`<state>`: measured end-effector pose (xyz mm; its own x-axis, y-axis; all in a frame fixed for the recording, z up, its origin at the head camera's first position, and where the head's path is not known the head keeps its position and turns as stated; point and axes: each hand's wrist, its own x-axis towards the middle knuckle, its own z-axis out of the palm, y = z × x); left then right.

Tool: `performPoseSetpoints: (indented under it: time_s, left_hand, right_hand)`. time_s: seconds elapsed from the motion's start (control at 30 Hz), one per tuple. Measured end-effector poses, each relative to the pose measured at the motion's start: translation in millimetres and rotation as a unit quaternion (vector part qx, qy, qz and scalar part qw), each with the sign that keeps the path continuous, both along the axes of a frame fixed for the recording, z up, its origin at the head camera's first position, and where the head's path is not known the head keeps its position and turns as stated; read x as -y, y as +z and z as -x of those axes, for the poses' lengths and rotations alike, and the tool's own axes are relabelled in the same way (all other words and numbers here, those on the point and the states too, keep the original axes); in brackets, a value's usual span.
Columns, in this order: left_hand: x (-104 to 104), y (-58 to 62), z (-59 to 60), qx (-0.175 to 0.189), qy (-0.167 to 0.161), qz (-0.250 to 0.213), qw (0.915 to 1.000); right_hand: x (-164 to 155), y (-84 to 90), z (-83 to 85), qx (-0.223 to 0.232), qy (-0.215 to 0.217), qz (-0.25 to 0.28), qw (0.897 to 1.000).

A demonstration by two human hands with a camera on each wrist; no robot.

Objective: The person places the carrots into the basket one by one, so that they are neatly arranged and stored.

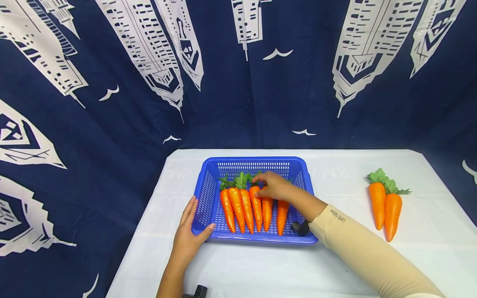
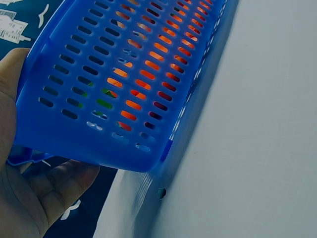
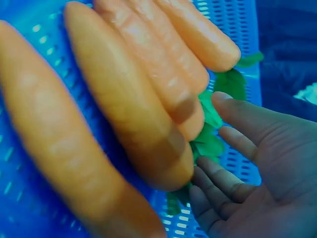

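Observation:
Several orange carrots with green leafy tops lie side by side in a blue plastic basket [image 1: 261, 239], tips toward me. My left hand [image 1: 187, 238] rests at the basket's near left corner, fingers straight along the left rim and thumb on the front rim. In the left wrist view that hand [image 2: 22, 198] touches the perforated wall. Over the carrots' leafy ends hovers my right hand [image 1: 275, 187], fingers loosely bent and thumb apart. Its wrist view shows nothing within the fingers, which are right beside the blunt end of a carrot [image 3: 133, 109] and the leaves [image 3: 210, 144].
Two more carrots [image 1: 377, 205] lie together on the white-covered table [image 1: 268, 269], right of the basket. Behind the table hangs a dark blue curtain [image 1: 231, 111] printed with white buildings and birds. A black device [image 1: 299, 228] on my right wrist overlaps the basket's near right corner.

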<state>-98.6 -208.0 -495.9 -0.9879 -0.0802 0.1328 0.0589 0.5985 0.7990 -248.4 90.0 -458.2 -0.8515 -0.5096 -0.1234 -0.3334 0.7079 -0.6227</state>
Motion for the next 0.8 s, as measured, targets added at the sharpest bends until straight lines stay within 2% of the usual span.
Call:
performPoseSetpoints:
  time_s: [0.2, 0.37, 0.63, 0.8]
  left_hand:
    - [0, 1.2, -0.8, 0.007, 0.001, -0.001, 1.0000]
    - [0, 1.3, -1.0, 0.009, -0.001, -0.004, 1.0000]
    - [1, 2.2, -1.7, 0.008, 0.001, -0.001, 1.0000]
    - [1, 1.5, -1.7, 0.008, -0.003, -0.005, 1.0000]
  right_hand:
    - [-6, 8.1, 2.3, 0.035, -0.038, 0.085, 0.995]
    - [-12, 17.0, 0.9, 0.054, -0.074, 0.146, 0.985]
    - [-25, 38.9, -10.7, 0.029, -0.123, 0.226, 0.966]
    - [-43, 51.3, -22.2, -0.003, -0.146, 0.280, 0.949]
